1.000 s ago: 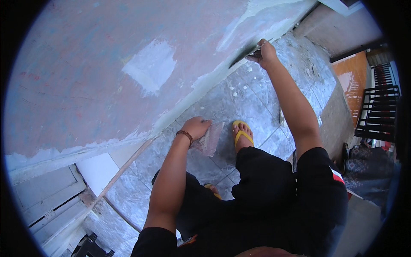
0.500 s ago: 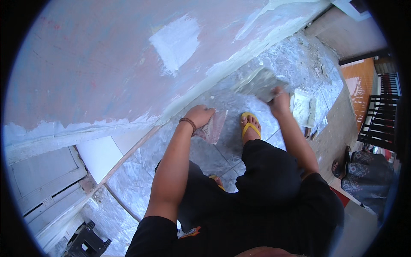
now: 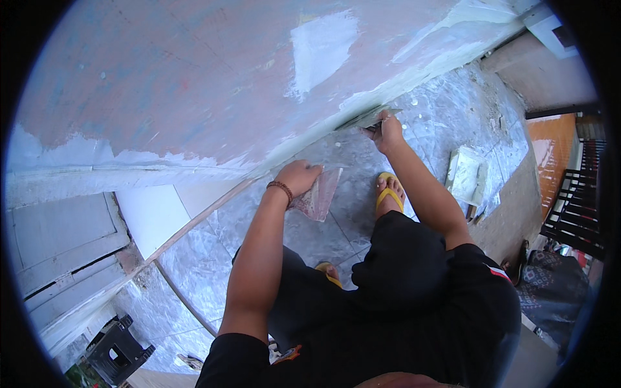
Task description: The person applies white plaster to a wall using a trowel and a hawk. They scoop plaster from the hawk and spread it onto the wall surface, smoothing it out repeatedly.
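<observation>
My left hand [image 3: 299, 178] is closed round a putty scraper [image 3: 325, 194] with a flat, reddish, smeared blade that flares away from the fingers. It hovers over the tiled floor, close to the foot of the wall. Farther off, my right hand [image 3: 390, 134] grips a wide putty knife [image 3: 363, 121], its thin grey blade tilted against the bottom edge of the wall. The handle is mostly hidden in my fingers. Fresh white putty [image 3: 336, 116] runs along the wall base, and a white patch [image 3: 325, 48] marks the pinkish-blue wall [image 3: 194, 77] above.
A white tray [image 3: 460, 174] smeared with putty lies on the floor to the right. At lower left stands a black plastic stool [image 3: 116, 352]. Dark railings [image 3: 576, 207] and someone's patterned cloth [image 3: 553, 284] are at far right. My yellow sandal [image 3: 390, 191] rests on the tiles.
My right hand has swung the putty knife left and away from me, onto the wall base. The left hand keeps its scraper in nearly the same place. The view has shifted slightly.
</observation>
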Available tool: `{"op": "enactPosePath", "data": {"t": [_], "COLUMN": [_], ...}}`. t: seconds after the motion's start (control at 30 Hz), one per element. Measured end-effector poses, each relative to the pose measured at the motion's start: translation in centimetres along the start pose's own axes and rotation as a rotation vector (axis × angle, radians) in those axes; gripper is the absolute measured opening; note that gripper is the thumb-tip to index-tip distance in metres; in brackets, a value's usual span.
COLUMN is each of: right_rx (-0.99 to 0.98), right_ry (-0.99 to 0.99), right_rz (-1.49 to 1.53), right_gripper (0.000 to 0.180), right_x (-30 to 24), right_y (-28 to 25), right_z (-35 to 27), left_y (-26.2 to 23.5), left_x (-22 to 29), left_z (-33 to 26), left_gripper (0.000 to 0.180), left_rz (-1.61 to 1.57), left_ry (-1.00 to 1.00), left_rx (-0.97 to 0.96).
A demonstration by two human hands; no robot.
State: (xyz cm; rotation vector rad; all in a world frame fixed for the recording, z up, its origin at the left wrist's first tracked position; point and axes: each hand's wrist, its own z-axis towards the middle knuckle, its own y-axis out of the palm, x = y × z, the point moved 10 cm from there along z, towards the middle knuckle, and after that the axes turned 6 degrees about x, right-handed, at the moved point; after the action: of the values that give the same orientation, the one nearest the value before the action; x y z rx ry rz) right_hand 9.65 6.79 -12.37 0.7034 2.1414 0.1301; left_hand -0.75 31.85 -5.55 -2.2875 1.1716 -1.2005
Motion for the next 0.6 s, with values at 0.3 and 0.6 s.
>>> {"op": "enactPosePath", "data": {"t": [0.3,0.6], "right_rx": [-0.089,-0.242], "right_ry": [-0.072,-0.451], "right_rz": [-0.054,0.162], "right_gripper": [0.038,0.054], "right_x": [-8.7,-25.1], "right_y": [4.3,0.3], "right_z": [-7.7,-22.7], "left_y": [0.6,2.9], "left_x": [1.5,3.2], "left_z": [0.6,3.0], "left_gripper": [0.056,0.057], "left_rz": [-0.008,0.04], "left_ry": [0.06,0.115], "left_rx": [-0.04,-0.088]}}
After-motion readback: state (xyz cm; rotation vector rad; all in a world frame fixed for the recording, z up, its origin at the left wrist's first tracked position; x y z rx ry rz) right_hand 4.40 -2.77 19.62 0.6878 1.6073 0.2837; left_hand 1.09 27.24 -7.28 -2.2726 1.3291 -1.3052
